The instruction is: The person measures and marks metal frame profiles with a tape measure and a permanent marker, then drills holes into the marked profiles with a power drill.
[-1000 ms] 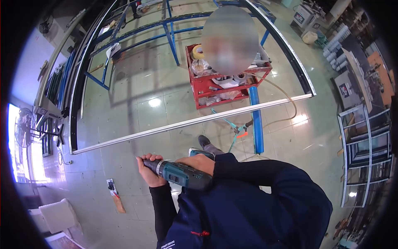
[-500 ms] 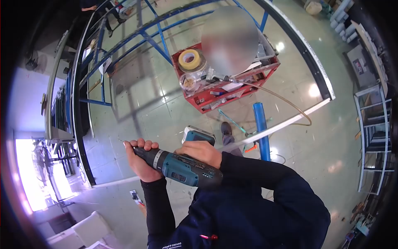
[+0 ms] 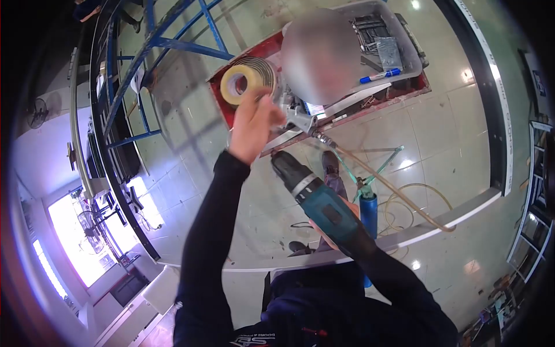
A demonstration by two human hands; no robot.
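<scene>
Tiled floor [image 3: 445, 133] is seen behind the drill [image 3: 329, 211], held below centre in the right hand [image 3: 322, 234]; at upper left, the tape roll [image 3: 229, 72] is partly covered by the left hand [image 3: 253, 124], its finger spread blurred.

You are handling a teal drill [image 3: 329, 214] showing black ends and a silver-grey collar. You are wearing black sleeves [image 3: 208, 225] and a navy shirt [image 3: 315, 292] bearing white lettering and a red mark. The tape roll [image 3: 252, 76] is showing pale yellow, the cart [image 3: 221, 107] red, the marker [image 3: 380, 75] blue, the rack [image 3: 193, 48] blue, the hose [image 3: 393, 188] tan. The floor [image 3: 439, 133] is displaying grey-green tiles in a grid pattern.
</scene>
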